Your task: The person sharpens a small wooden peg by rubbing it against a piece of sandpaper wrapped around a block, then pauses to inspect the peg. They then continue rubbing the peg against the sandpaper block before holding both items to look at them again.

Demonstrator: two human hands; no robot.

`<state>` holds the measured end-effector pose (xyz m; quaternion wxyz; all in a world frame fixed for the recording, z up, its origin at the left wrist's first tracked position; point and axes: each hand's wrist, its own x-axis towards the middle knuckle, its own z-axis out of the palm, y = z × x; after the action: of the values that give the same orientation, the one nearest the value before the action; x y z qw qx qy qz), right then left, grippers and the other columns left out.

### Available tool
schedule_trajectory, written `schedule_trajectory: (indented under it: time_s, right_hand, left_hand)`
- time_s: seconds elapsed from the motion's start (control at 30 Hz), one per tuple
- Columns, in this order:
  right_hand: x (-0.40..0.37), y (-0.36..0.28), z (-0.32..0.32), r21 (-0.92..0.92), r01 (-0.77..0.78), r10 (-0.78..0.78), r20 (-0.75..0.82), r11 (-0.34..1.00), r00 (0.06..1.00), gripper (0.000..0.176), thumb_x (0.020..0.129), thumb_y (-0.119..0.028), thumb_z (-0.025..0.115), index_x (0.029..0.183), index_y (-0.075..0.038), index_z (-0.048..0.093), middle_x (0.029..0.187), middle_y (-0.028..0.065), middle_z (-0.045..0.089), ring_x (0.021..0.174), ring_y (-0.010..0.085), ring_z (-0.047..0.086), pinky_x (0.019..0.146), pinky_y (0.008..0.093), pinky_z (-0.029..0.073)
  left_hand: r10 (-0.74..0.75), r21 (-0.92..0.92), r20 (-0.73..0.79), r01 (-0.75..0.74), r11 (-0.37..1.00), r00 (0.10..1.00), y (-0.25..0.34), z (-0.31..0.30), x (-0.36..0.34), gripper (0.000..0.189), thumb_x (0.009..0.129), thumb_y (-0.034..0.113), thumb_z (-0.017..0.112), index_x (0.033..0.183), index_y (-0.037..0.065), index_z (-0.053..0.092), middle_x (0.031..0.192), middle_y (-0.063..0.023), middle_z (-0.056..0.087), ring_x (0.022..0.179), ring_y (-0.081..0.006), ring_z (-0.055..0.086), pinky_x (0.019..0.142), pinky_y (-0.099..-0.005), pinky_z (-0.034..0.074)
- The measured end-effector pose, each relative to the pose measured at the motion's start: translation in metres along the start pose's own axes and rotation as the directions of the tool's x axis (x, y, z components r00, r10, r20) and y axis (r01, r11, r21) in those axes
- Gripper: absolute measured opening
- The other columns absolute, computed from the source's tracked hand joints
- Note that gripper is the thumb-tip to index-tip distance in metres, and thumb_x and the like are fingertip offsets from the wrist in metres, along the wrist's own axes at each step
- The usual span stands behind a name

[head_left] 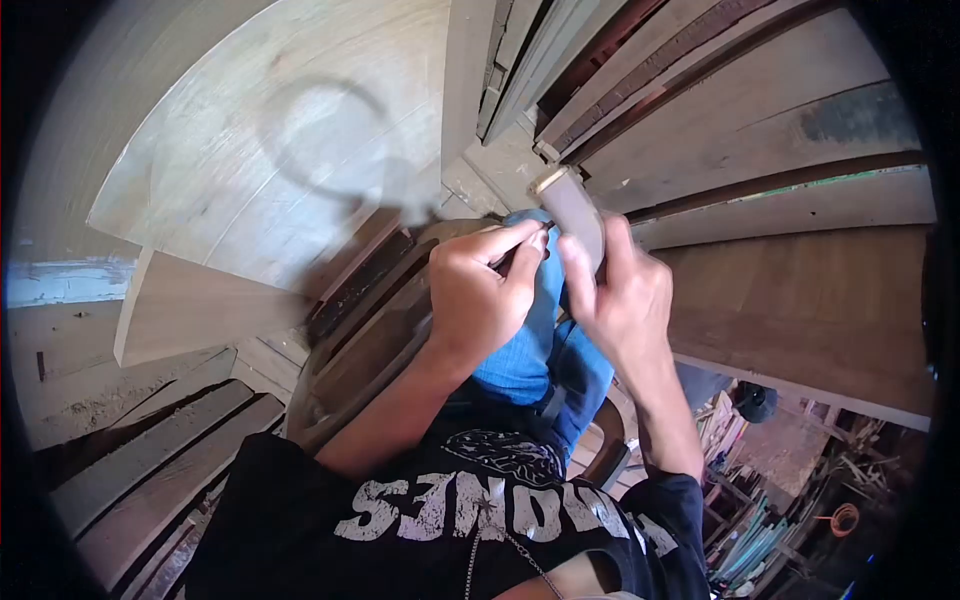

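Observation:
In the middle of the head view, my left hand [478, 290] is closed in a pinch on a small dark item [549, 226], too small to name. Just to its right, my right hand [625, 285] is wrapped round a curved, light brown wooden piece [574, 210], whose pale upper end points up and left. The thumb of my right hand lies close to the pinched fingertips of my left hand. Both hands are above my blue jeans [520, 362].
A big rounded pale panel [230, 170] fills the upper left, with a wooden board [200, 312] beneath it. Long planks [740, 150] lie at the upper right, and a wide board [800, 310] is at the right. Slats [160, 445] lie lower left; scraps [750, 520] lie lower right.

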<state>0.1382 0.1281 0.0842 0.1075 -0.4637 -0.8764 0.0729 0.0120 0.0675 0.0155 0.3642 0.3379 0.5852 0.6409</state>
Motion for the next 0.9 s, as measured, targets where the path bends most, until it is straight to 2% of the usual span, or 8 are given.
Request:
schedule_trajectory:
  time_s: [0.07, 0.13, 0.17, 0.2, 0.27, 0.43, 0.53, 0.9]
  right_hand:
    - [0.003, 0.002, -0.003, -0.014, -0.009, 0.008, -0.029, 1.000, 1.000, 0.040, 0.093, -0.044, 0.068, 0.103, -0.006, 0.060, 0.066, 0.0151, 0.065, 0.052, 0.0338, 0.065, 0.046, 0.0438, 0.050]
    - [-0.004, -0.007, -0.003, -0.011, 0.063, -0.063, 0.029, 0.998, 0.998, 0.040, 0.094, -0.043, 0.067, 0.103, -0.005, 0.060, 0.064, 0.0153, 0.064, 0.052, 0.0342, 0.065, 0.045, 0.0440, 0.050]
    - [-0.003, -0.004, -0.003, -0.006, 0.087, -0.087, 0.019, 0.996, 0.996, 0.040, 0.094, -0.043, 0.067, 0.102, -0.004, 0.059, 0.063, 0.0152, 0.064, 0.052, 0.0342, 0.065, 0.044, 0.0435, 0.050]
    - [0.001, 0.001, -0.003, -0.011, 0.060, -0.060, 0.014, 0.998, 0.998, 0.040, 0.095, -0.044, 0.066, 0.100, -0.005, 0.058, 0.063, 0.0151, 0.064, 0.052, 0.0345, 0.065, 0.044, 0.0438, 0.050]
    - [0.006, 0.002, -0.008, -0.032, -0.008, 0.009, 0.045, 0.999, 0.999, 0.040, 0.095, -0.044, 0.066, 0.098, -0.005, 0.058, 0.062, 0.0149, 0.063, 0.052, 0.0340, 0.065, 0.044, 0.0434, 0.050]
    - [0.006, 0.000, -0.006, -0.006, 0.034, -0.034, 0.025, 0.999, 0.999, 0.038, 0.095, -0.041, 0.067, 0.097, -0.004, 0.057, 0.062, 0.0152, 0.062, 0.051, 0.0346, 0.064, 0.044, 0.0441, 0.050]
    - [0.004, -0.008, -0.008, -0.026, 0.031, -0.030, 0.049, 0.999, 0.998, 0.038, 0.095, -0.041, 0.067, 0.097, -0.004, 0.057, 0.061, 0.0157, 0.062, 0.051, 0.0350, 0.064, 0.044, 0.0446, 0.050]
    - [0.002, 0.002, -0.003, -0.039, -0.005, 0.005, 0.000, 0.999, 1.000, 0.039, 0.093, -0.042, 0.068, 0.100, -0.005, 0.059, 0.063, 0.0154, 0.063, 0.050, 0.0345, 0.064, 0.044, 0.0443, 0.049]
  left_hand:
    - [-0.018, -0.069, 0.013, 0.019, 0.997, 1.000, 0.003, 0.000, 0.001, 0.013, 0.090, -0.004, 0.066, 0.101, -0.010, 0.072, 0.073, -0.0033, 0.070, 0.060, -0.0008, 0.051, 0.051, -0.0206, 0.039]
    - [-0.029, 0.120, 0.024, 0.026, 0.992, 0.999, -0.001, -0.006, 0.002, 0.011, 0.085, 0.005, 0.072, 0.091, -0.004, 0.074, 0.074, -0.0170, 0.072, 0.064, -0.0242, 0.071, 0.059, -0.0326, 0.051]
    - [-0.006, 0.101, 0.017, 0.004, 0.995, 1.000, -0.005, -0.004, 0.003, 0.011, 0.084, 0.005, 0.072, 0.091, -0.004, 0.074, 0.074, -0.0176, 0.071, 0.062, -0.0253, 0.070, 0.058, -0.0329, 0.051]
    - [-0.008, 0.100, 0.022, 0.006, 0.995, 1.000, -0.006, -0.001, 0.002, 0.011, 0.084, 0.005, 0.072, 0.091, -0.004, 0.074, 0.074, -0.0176, 0.071, 0.062, -0.0253, 0.070, 0.058, -0.0329, 0.051]
    - [0.058, -0.035, -0.032, -0.059, 0.998, 0.998, -0.005, 0.003, 0.001, 0.012, 0.090, -0.003, 0.067, 0.099, -0.009, 0.072, 0.065, 0.0010, 0.062, 0.058, -0.0004, 0.045, 0.049, -0.0224, 0.034]
    - [0.055, -0.067, -0.019, -0.056, 0.996, 0.998, -0.011, 0.003, 0.002, 0.015, 0.090, -0.004, 0.066, 0.103, -0.009, 0.072, 0.069, 0.0024, 0.063, 0.060, 0.0000, 0.046, 0.050, -0.0225, 0.034]
    - [-0.051, 0.005, -0.005, 0.051, 0.999, 0.999, 0.007, -0.004, 0.004, 0.012, 0.087, 0.004, 0.069, 0.095, -0.005, 0.074, 0.075, -0.0160, 0.072, 0.063, -0.0193, 0.070, 0.058, -0.0302, 0.050]
    - [-0.037, -0.042, -0.006, 0.036, 0.998, 0.999, 0.000, 0.000, 0.001, 0.010, 0.085, 0.002, 0.069, 0.091, -0.005, 0.073, 0.078, -0.0172, 0.073, 0.068, -0.0240, 0.072, 0.064, -0.0321, 0.053]
